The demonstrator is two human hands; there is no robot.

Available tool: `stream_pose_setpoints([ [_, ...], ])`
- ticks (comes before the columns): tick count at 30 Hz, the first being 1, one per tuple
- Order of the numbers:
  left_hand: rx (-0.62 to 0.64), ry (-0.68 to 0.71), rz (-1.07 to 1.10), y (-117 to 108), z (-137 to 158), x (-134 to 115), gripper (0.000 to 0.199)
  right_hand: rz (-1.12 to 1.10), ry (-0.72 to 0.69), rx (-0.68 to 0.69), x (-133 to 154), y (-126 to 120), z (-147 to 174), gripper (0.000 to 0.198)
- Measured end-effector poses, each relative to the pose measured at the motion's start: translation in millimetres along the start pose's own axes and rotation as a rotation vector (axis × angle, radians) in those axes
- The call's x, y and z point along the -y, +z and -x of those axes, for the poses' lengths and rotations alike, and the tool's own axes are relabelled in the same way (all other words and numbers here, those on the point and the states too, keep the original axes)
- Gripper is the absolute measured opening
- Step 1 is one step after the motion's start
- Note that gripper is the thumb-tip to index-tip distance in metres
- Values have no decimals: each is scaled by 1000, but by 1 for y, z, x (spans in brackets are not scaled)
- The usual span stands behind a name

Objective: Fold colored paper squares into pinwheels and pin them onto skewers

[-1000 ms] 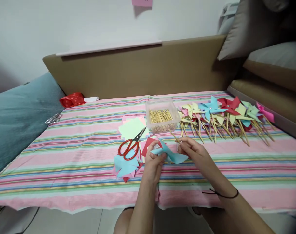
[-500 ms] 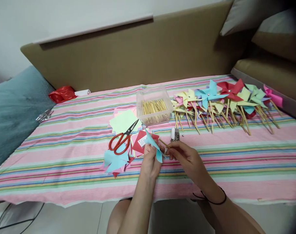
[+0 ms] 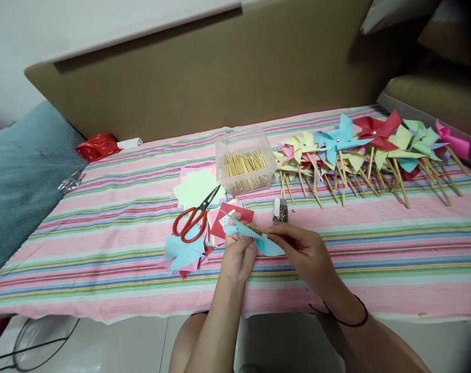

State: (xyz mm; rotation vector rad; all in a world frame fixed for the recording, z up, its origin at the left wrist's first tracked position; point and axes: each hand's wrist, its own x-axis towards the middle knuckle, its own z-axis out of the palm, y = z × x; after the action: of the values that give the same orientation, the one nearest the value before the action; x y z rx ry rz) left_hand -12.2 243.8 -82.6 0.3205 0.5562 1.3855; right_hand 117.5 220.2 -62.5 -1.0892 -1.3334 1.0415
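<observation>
Now, in the head view, the wooden stick [image 3: 259, 230] has come in against the blue paper [image 3: 269, 247], whereas a second ago it was held apart, pointing toward the clear box [image 3: 271, 166]. The paper has also turned since half a second ago, when it stood nearly edge-on; its curled near part now spreads out toward the right. I take this to mean that stick and paper are being fitted to one another, though whether the stick merely lies against the paper or is fixed to it, I cannot tell.

The left hand [image 3: 238, 254] pinches the blue paper between thumb and fingers, just in front of a red sheet [image 3: 242, 217]. The right hand [image 3: 303, 249] has its grip pressed together on the stick, thumb against fingers. Both hands work above the striped cloth [image 3: 119, 238].

As for containers, the clear box holds a heap of loose sticks [image 3: 246, 165], well below its rim. Nearer the right hand stands a small case [image 3: 276, 207] with tiny metallic bits [image 3: 282, 213] inside, too small to identify. Finished-looking pinwheels [image 3: 338, 139] lie right of the box.
</observation>
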Motion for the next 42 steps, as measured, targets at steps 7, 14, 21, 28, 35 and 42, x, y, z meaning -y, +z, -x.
stream_pose_setpoints([
  [7,0,48,-68,4,2,-4,50,39,-56,-32,5,2,2,11],
  [14,4,42,-118,5,3,-8,44,21,-100,-3,6,1,2,15],
  [21,21,61,-153,1,5,-18,39,59,-109,56,3,3,6,15],
  [28,40,55,-131,0,5,-21,37,66,-146,34,5,7,6,16],
  [35,36,38,-135,0,4,-21,38,41,-133,10,6,8,6,18],
  [42,27,30,-139,1,5,-21,37,44,-119,16,8,7,6,17],
])
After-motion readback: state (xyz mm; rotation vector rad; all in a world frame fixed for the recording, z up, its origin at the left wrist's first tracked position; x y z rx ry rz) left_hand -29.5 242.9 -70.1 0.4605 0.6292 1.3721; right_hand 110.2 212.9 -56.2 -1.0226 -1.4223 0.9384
